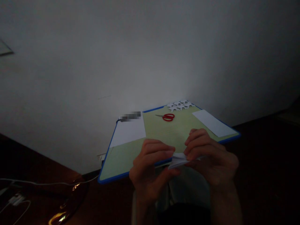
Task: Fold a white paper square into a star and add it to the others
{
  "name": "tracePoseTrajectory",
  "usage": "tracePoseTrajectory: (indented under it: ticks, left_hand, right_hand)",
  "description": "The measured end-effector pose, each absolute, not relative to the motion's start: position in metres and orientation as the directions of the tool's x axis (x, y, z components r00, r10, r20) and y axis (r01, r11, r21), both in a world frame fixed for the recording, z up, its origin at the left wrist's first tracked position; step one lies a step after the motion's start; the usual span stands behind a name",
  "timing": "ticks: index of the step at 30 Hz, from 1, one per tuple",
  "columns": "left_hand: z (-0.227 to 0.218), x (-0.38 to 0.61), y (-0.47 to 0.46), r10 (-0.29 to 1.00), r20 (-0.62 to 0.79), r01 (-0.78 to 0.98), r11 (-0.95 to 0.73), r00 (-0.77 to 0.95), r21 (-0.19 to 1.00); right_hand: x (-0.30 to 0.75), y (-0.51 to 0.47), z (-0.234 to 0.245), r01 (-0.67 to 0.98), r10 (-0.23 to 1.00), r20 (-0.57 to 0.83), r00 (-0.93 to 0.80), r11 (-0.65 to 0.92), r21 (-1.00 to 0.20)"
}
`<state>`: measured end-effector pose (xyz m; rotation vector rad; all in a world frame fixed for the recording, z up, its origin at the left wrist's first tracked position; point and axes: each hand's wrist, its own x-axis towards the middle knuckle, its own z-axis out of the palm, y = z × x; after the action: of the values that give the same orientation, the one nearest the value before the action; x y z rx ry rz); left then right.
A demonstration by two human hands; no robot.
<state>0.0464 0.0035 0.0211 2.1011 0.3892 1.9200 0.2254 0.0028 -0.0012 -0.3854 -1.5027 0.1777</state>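
Observation:
Between my two hands is a small piece of folded white paper (179, 160), held just in front of the table's near edge. My left hand (152, 165) pinches its left end between thumb and fingers. On the other end, the fingers of my right hand (209, 156) are closed and cover part of the folds. Beyond the hands lies a pair of scissors (168, 117) with red handles, blades toward the left. Several small folded white paper pieces (180, 106) sit in rows at the table's far right corner.
The pale green table (124, 162) has a blue rim and stands against a grey wall (140, 56). White sheets lie at its left (128, 131) and right (213, 122). A blurred-out dark object (130, 116) rests at the back left. A white cable (47, 183) runs below left.

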Motion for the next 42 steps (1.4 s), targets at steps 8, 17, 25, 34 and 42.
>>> tracePoseTrajectory:
  ticks: [8,17,25,34,42]
  left_hand:
    - [0.020,0.047,0.002,0.297,0.954,0.017,-0.955,0.032,0.297]
    - [0.013,0.044,0.008,0.439,0.899,-0.007,-0.899,0.002,0.439]
    - [-0.013,0.050,0.019,0.752,0.659,0.031,-0.659,0.017,0.752]
    - [-0.014,0.060,0.024,0.812,0.574,-0.205,-0.582,-0.105,0.787]
    - [-0.011,0.059,0.024,0.793,0.591,-0.216,-0.610,-0.150,0.763]
  right_hand:
    - [0.226,0.007,-0.003,0.105,0.336,0.942,0.020,0.936,-0.336]
    - [0.216,0.007,0.002,0.115,0.354,0.923,0.148,0.921,-0.372]
    - [0.205,0.013,-0.007,0.051,0.508,0.796,0.329,0.832,-0.552]
    - [0.207,0.011,-0.006,0.028,0.656,0.725,0.210,0.737,-0.675]
    - [0.206,0.014,-0.007,-0.043,0.718,0.682,0.140,0.692,-0.720]
